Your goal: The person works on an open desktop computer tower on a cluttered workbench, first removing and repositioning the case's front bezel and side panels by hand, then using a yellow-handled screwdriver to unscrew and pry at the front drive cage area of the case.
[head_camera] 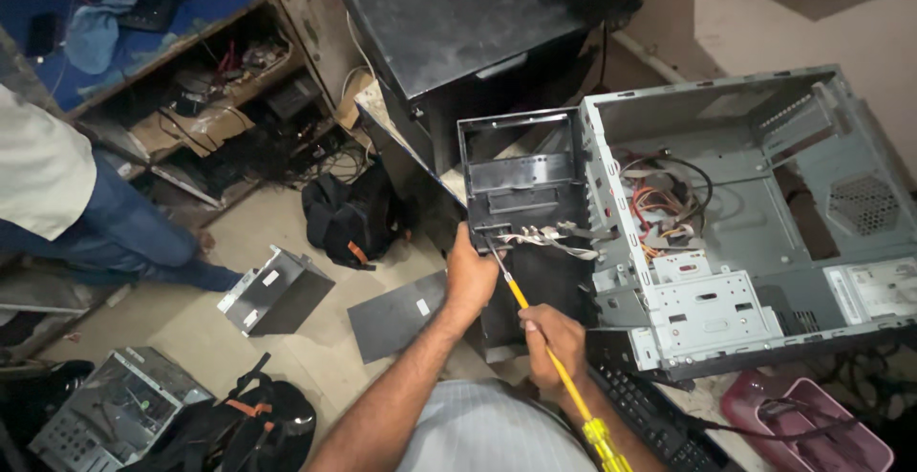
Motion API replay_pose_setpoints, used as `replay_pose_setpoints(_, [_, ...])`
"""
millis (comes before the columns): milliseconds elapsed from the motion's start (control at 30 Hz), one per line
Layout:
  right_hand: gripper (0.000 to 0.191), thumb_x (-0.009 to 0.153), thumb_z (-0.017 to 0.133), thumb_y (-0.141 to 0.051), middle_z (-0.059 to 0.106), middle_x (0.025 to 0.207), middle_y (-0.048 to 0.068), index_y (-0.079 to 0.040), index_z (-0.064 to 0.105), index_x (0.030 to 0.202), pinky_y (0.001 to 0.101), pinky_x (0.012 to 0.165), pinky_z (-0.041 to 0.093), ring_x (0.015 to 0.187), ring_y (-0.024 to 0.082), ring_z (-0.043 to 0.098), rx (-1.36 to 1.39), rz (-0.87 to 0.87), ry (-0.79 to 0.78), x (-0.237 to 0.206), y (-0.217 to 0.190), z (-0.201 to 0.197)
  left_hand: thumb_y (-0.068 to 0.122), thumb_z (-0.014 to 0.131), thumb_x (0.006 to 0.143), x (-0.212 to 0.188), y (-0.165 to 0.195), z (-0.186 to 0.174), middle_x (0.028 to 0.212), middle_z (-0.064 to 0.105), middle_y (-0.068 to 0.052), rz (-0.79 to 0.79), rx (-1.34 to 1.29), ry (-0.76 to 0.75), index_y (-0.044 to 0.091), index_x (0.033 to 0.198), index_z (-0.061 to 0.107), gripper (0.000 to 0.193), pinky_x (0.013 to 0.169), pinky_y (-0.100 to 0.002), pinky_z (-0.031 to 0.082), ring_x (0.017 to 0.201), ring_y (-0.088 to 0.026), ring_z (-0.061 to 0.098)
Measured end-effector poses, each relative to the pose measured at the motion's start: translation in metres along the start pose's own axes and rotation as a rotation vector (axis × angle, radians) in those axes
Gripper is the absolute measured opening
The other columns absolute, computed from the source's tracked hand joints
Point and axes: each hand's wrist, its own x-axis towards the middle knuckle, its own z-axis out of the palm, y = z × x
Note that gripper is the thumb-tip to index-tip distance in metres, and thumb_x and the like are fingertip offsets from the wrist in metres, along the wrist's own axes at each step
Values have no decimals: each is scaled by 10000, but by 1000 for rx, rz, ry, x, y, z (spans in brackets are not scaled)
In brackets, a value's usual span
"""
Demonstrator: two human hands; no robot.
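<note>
An open grey computer case [755,233] lies on its side, with its black front panel [521,185] swung away from it. My left hand [471,276] grips the lower edge of that black panel. My right hand [552,338] holds a long yellow screwdriver [564,376] whose tip reaches the panel's lower left corner, next to a flat grey ribbon cable [549,238]. Orange and coloured wires [659,209] hang inside the case.
A black computer tower [458,23] stands behind the panel. A black keyboard [650,415] and a pink tray [812,424] lie near my right side. On the floor are a metal drive [272,290], a dark side plate [396,314], black bags [349,214] and another person's legs [105,224].
</note>
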Motion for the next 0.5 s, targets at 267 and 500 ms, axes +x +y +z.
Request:
replay_pose_setpoints(267, [155,950,538,-93,654,637,75,-12,670,954,283,467,457,490,121,592,43,410,35,15,-19,-5,35,706,806,0,-8,2,960,763,-145,28,20,27,63,1074,596,291,794,-407,561,932,-301,755])
replay_pose_setpoints(500, [166,968,519,-134,579,593,41,-41,650,928,267,394,346,432,80,440,341,731,75,47,-16,-8,24,669,804,1,0,0,975,754,-189,2,98,57,58,1085,596,293,823,-434,552,998,-358,726])
